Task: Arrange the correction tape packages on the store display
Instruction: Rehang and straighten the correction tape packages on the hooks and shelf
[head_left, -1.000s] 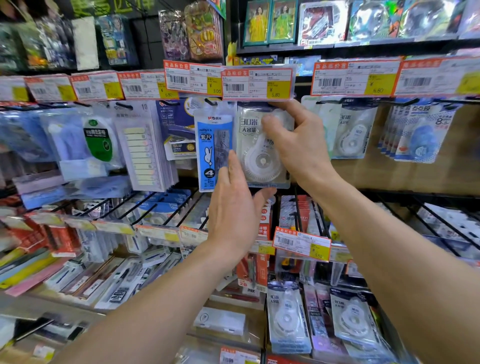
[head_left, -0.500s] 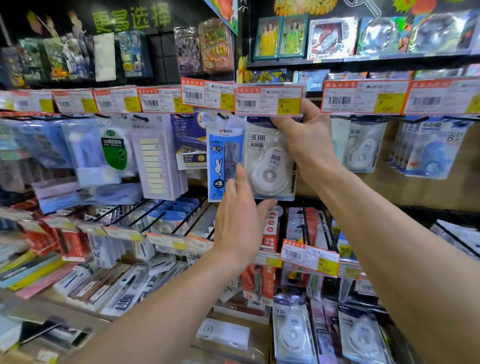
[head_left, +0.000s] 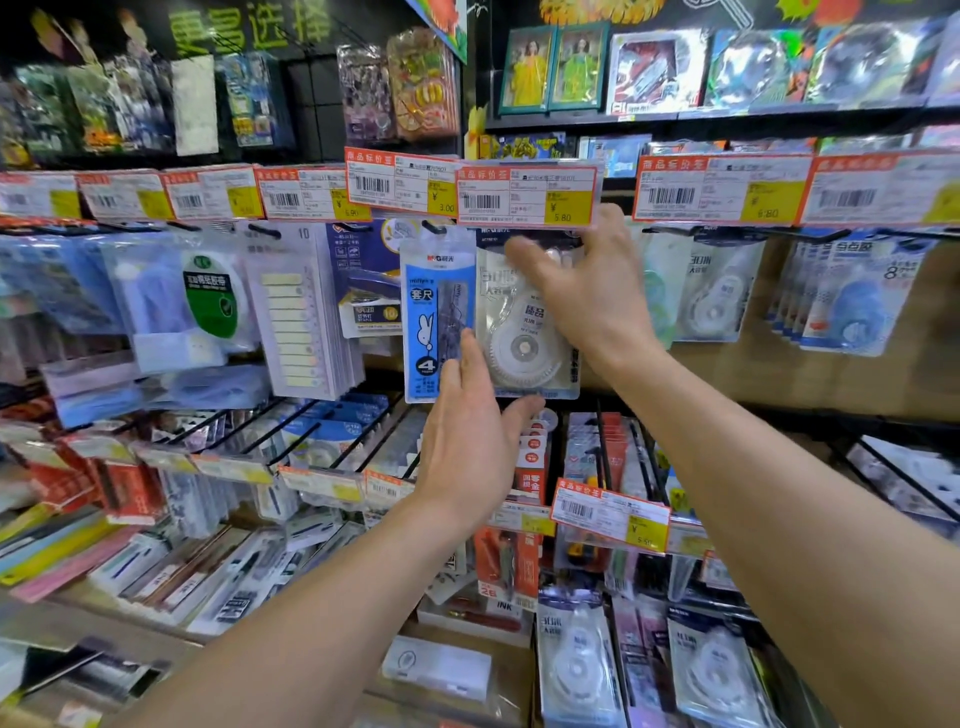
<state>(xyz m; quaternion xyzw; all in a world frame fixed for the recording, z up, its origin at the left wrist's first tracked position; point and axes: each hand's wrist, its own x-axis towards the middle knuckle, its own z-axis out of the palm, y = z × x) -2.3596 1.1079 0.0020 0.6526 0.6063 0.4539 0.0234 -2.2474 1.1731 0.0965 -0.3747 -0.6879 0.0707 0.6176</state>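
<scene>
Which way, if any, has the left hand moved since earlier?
No. The left hand still touches the correction tape package, fingertips unmoved against the blue ruler set.
</scene>
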